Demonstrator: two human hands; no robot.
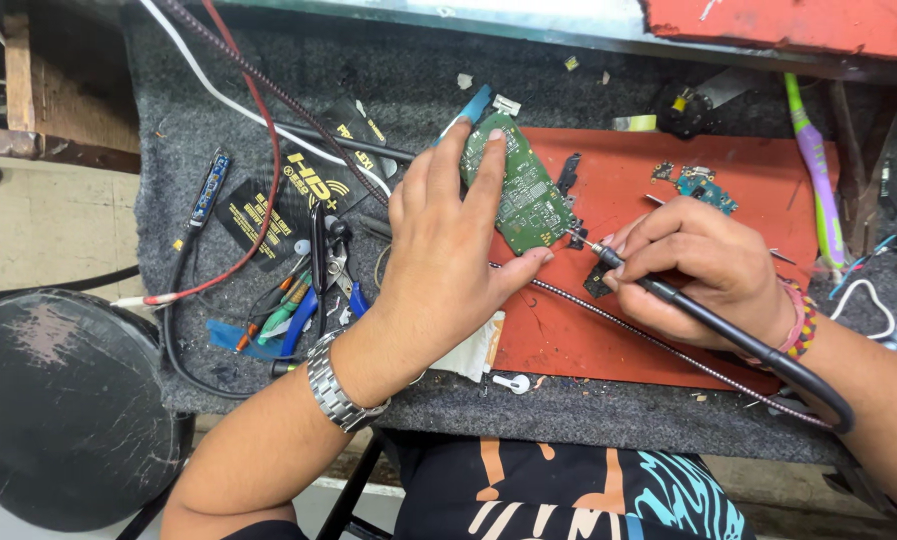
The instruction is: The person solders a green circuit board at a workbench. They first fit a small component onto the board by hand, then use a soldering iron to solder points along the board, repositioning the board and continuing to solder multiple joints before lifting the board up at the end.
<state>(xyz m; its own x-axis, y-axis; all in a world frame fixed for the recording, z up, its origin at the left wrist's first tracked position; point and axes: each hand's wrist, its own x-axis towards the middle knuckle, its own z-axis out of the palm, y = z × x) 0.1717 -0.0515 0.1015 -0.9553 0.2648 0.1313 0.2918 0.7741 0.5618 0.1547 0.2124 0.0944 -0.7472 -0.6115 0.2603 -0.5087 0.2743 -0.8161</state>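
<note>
The green circuit board point(522, 195) is held tilted in the left hand point(449, 250), long axis running far-to-near (fingers closed on its edges), while the soldering iron point(689, 310), gripped pen-fashion in the right hand point(704, 270), meets the board's near right edge.

In my left grip point(439, 250), a green board point(522, 195) with a matt lacquered face and small bright metal pads. My right grip point(694, 265) closes on a probe point(669, 300) sleeved in smooth black plastic, its tip bare metal. Under both lies a matt red mat point(689, 170), rubbery and scuffed, on coarse grey felt point(269, 60) covering the bench. My watch point(339, 390) is polished steel links. A cable point(609, 315) shows woven cloth braid; the stool point(59, 400) looks worn and dull black.
</note>
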